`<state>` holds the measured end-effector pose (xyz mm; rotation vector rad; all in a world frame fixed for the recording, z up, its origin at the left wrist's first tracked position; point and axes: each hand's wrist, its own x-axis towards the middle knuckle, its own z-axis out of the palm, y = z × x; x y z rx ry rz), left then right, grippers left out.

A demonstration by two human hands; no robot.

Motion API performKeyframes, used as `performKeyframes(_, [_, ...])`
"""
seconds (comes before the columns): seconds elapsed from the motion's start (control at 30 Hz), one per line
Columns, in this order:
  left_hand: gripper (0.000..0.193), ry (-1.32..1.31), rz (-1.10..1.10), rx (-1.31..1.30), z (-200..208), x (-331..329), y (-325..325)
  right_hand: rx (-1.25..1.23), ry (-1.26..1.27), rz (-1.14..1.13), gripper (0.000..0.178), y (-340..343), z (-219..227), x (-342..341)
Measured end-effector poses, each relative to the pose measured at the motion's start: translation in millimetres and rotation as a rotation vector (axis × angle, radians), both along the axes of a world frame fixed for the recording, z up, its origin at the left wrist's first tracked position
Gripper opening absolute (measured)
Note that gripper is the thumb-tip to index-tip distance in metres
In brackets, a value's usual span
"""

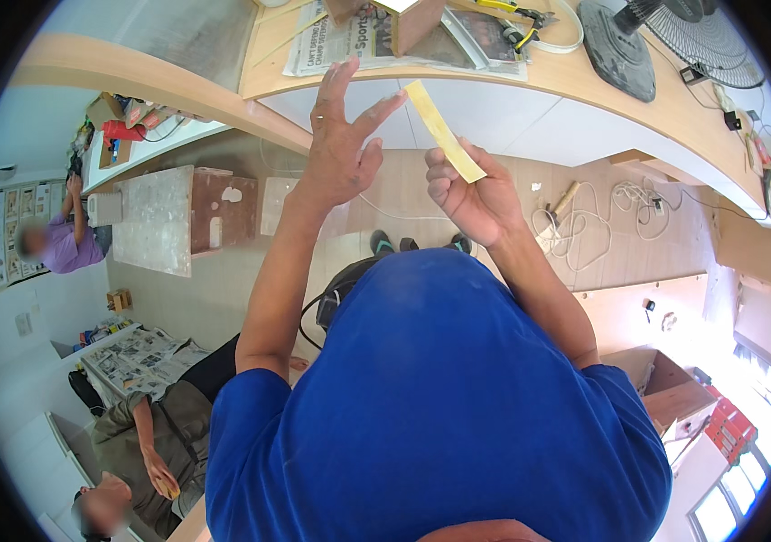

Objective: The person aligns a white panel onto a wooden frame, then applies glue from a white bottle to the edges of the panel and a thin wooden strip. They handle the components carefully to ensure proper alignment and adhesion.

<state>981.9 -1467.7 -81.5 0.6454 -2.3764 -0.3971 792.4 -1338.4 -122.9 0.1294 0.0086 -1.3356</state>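
Note:
My right hand (pixel 478 194) is closed on a narrow, flat, pale yellow strip (pixel 445 133), its material unclear. The lower end of the strip lies against my thumb and fingers, and its free end slants up and left. My left hand (pixel 342 144) holds nothing, its fingers spread apart. Its index fingertip is beside the strip's upper end; whether they touch I cannot tell. Both hands are raised in front of a wooden counter (pixel 548 88) with white fronts below.
On the counter lie newspaper (pixel 320 52), a wooden box piece (pixel 417 29), yellow-handled pliers (pixel 530 32) and a dusty fan (pixel 618 50). Loose cable (pixel 588 226) coils over the floor. At the left stand a dusty worktable (pixel 158 217) and two people, one in purple (pixel 74 244), one in olive (pixel 146 443).

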Motion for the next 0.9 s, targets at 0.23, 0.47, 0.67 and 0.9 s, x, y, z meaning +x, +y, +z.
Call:
performKeyframes(0.23, [0.074,-0.143,-0.004,-0.108,-14.5,-0.1,0.2,-0.051,-0.155,0.034,0.034,-2.8,5.3,3.2])
performKeyframes(0.47, [0.075,-0.184,-0.142,-0.058,-10.5,-1.9,13.5,-0.008,0.089,0.005,0.032,-5.8,-4.7,2.8])
performKeyframes(0.67, [0.077,-0.067,-0.099,0.115,-9.3,-6.7,12.6,-0.011,0.246,-0.007,0.038,-1.3,-11.8,6.1])
performKeyframes(0.9, [0.082,-0.155,-0.18,0.03,-13.9,-4.2,22.6,0.037,0.307,-0.059,0.047,-1.5,-15.5,4.8])
